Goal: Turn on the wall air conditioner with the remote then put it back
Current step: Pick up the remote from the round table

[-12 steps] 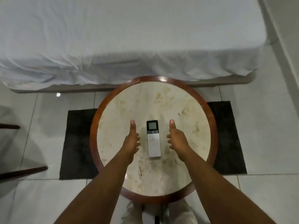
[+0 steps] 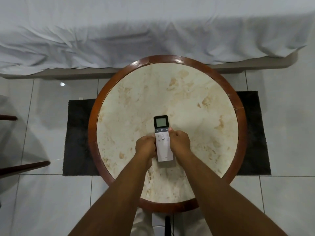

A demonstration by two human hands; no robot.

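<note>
A white remote [image 2: 164, 147] with a black top and a blank grey screen lies flat on the round marble table [image 2: 170, 92], screen end away from me. My left hand [image 2: 145, 147] grips its left edge and my right hand [image 2: 179, 143] grips its right edge, fingers curled against the sides near the buttons. The remote still rests on the tabletop. No air conditioner is in view.
The table has a raised red-brown wooden rim [image 2: 92, 123]. A bed with a white sheet [image 2: 119, 31] runs across the far side. A dark mat [image 2: 78, 137] lies under the table on white tiles. Dark wooden chair parts [image 2: 23, 166] stick in at the left.
Both hands were open with thumbs up on either side of the remote. They have now closed in on its two long edges. The view has also come closer to the table.
</note>
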